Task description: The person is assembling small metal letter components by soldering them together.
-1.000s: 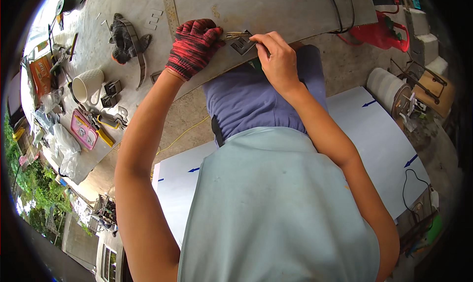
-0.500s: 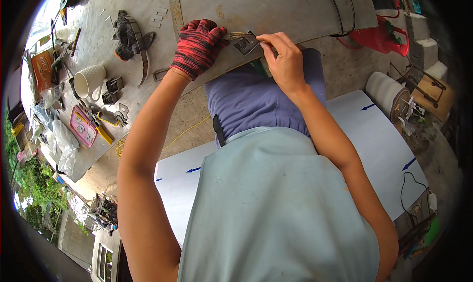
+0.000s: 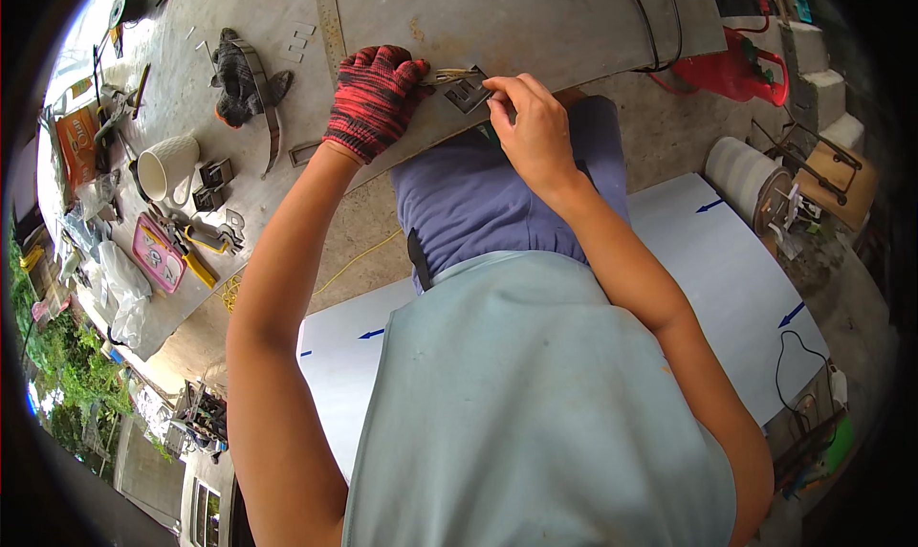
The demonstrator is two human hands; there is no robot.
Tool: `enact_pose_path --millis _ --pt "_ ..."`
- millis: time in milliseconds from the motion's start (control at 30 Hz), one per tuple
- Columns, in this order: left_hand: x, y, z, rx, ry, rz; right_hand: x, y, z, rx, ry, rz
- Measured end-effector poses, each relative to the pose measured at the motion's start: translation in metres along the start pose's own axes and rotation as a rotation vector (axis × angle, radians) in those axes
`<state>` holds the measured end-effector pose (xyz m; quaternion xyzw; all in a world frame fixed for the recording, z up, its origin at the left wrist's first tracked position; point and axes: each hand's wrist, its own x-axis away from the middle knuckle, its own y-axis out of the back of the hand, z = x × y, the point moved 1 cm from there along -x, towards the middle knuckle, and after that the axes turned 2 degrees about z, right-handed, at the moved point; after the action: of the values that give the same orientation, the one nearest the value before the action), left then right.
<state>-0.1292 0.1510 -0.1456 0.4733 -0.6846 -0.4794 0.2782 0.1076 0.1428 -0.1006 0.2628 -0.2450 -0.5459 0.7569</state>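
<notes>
My left hand [image 3: 378, 102], in a red-and-black knit glove, is closed around a thin tan, metallic-looking tool [image 3: 453, 75]; its exact kind is hard to make out. The tool's narrow end reaches to a small dark flat metal plate [image 3: 468, 96] with slots cut in it. At the plate's right edge, my bare right hand [image 3: 532, 131] pinches with thumb and forefinger. The plate is at the near edge of the grey worktable [image 3: 535, 31], above my lap. Behind the gloved hand lies a steel ruler [image 3: 330, 21].
Left on the table are a dark work glove [image 3: 239, 78] under a curved metal strip [image 3: 265, 93], a white mug [image 3: 167, 167], a pink tray [image 3: 158, 252] and yellow-handled pliers [image 3: 199, 268]. Black cables [image 3: 653, 31] hang over the right edge near a red object [image 3: 732, 69].
The view has shifted slightly. My right fingers have moved a little nearer to me along the plate's right edge; my left hand keeps its hold.
</notes>
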Motion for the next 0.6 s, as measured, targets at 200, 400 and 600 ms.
enact_pose_path --millis 200,400,600 --pt "0.003 -0.002 0.001 0.005 -0.007 -0.021 0.0 -0.002 -0.007 -0.048 -0.009 -0.016" --pt "0.002 -0.002 0.003 0.041 -0.029 -0.034 -0.002 -0.002 -0.011 -0.026 0.045 -0.027" --pt "0.0 0.001 0.002 0.035 -0.034 -0.033 -0.002 0.003 -0.008 -0.05 0.082 -0.017"
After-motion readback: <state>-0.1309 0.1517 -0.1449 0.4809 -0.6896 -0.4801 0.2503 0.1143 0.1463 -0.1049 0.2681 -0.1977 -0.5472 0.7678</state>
